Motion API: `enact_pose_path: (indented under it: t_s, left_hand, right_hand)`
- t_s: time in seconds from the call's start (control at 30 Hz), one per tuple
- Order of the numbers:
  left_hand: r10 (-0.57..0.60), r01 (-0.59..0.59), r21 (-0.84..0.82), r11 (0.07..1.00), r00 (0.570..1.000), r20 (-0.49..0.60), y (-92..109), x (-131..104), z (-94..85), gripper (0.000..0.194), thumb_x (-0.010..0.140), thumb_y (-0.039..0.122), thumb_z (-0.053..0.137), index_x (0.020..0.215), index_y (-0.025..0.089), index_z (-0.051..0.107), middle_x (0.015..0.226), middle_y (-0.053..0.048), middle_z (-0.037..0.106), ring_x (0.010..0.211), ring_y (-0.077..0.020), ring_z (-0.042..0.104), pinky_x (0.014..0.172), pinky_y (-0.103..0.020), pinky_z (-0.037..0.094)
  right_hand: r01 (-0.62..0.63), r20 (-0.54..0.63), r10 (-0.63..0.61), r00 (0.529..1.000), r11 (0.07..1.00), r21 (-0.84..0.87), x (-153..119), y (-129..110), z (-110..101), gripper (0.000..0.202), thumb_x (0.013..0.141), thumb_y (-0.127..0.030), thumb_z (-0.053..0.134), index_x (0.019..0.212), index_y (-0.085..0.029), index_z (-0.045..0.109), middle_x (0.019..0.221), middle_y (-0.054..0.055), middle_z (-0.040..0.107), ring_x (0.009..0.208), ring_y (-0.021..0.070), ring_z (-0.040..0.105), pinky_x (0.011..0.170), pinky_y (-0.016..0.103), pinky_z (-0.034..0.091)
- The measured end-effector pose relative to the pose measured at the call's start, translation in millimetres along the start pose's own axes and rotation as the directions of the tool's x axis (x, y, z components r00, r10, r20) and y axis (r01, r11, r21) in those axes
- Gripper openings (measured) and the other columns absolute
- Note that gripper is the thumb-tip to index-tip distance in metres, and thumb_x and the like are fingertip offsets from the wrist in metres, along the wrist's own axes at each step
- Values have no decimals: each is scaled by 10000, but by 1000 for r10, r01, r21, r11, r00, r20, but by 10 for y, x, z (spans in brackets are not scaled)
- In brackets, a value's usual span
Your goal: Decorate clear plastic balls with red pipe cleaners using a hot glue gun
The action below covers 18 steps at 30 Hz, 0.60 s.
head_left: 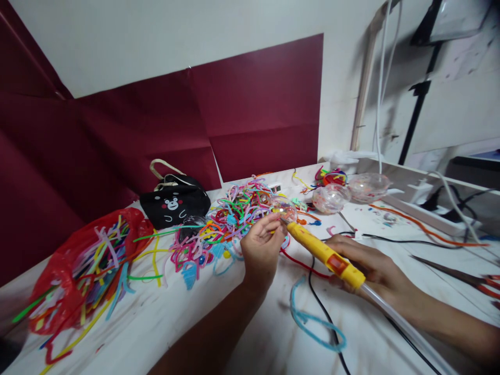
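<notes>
My right hand (371,265) is closed around a yellow hot glue gun (316,247), with a long clear glue stick (406,325) sticking out of its back end. The gun's nozzle points at the fingertips of my left hand (261,247), which are pinched together; whatever they hold is too small to make out. Behind the nozzle sits a clear plastic ball (287,208). A red pipe cleaner (302,263) runs below the gun toward my right hand. Nearer to me, a bent light blue pipe cleaner (318,319) lies on the table, across a black cord (318,299).
Beyond my left hand spreads a tangled heap of coloured pipe cleaners (242,208). At left are a red plastic bag (50,291) of pipe cleaners and a black pouch (172,203). Scissors (457,271), clear plastic balls (332,199) and a power strip (429,211) lie right.
</notes>
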<state>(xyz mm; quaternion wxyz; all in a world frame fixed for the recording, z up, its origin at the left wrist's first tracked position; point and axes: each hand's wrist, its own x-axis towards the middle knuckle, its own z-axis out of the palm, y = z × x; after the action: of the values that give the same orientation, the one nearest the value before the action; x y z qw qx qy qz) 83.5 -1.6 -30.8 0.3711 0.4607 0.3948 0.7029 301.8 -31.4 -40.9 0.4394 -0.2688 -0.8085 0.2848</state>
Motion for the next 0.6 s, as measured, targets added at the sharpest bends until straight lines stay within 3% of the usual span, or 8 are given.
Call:
enact_pose_path:
  t_s: [0.2,0.6]
  left_hand:
    - [-10,10,0,1000,1000,25,10,-11,3,339,653,268,884,966,160,809,839,-77,824,808,-216,799,777,-310,644]
    - [-15,16,-13,1000,1000,23,10,-18,14,337,652,246,877,969,154,806,851,-79,830,827,-218,805,788,-301,642]
  right_hand:
    - [-36,-20,37,999,999,14,20,-39,18,367,984,-608,617,1160,-349,808,970,78,770,891,278,730,701,364,653]
    - [-5,-32,5,999,1000,-13,-3,-25,16,339,1008,-574,611,1218,-375,787,985,68,763,884,263,729,681,342,643]
